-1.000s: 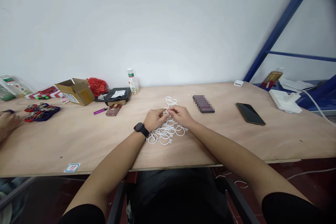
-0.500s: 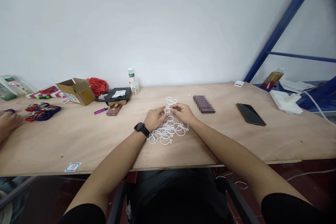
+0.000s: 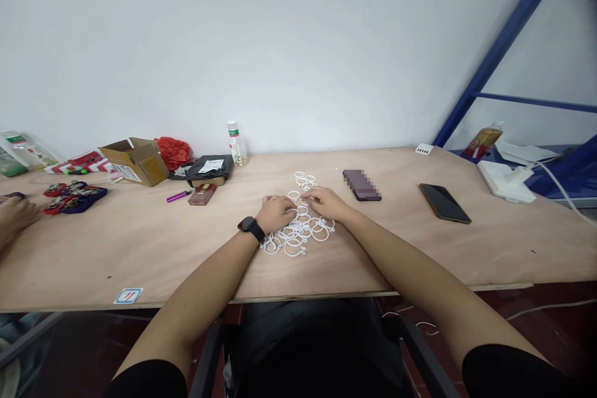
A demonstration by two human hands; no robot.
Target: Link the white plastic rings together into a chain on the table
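Observation:
White plastic curtain rings (image 3: 293,233) with small eyelets lie in a loose heap before me, several overlapping. My left hand (image 3: 276,214), with a black watch (image 3: 252,228) on its wrist, rests at the heap's left upper side. Its fingers are curled, and whatever is at their tips is hidden. Facing it from the right, my right hand (image 3: 326,203) has thumb and forefinger closed at a white ring, mostly covered by the fingers. A single ring (image 3: 293,196) lies just above the gap between my hands. Farther back sits a smaller group of rings (image 3: 305,179).
A pixelated dark phone (image 3: 362,185) and a black phone (image 3: 444,203) lie to the right. Leftward are a dark red box (image 3: 202,194), a purple lighter (image 3: 177,196), a bottle (image 3: 237,144) and an open carton (image 3: 135,161). Another person's hand (image 3: 17,214) is at far left.
My hands have drawn slightly apart from where their fingertips met over one ring. A ring now shows uncovered just above the left fingertips.

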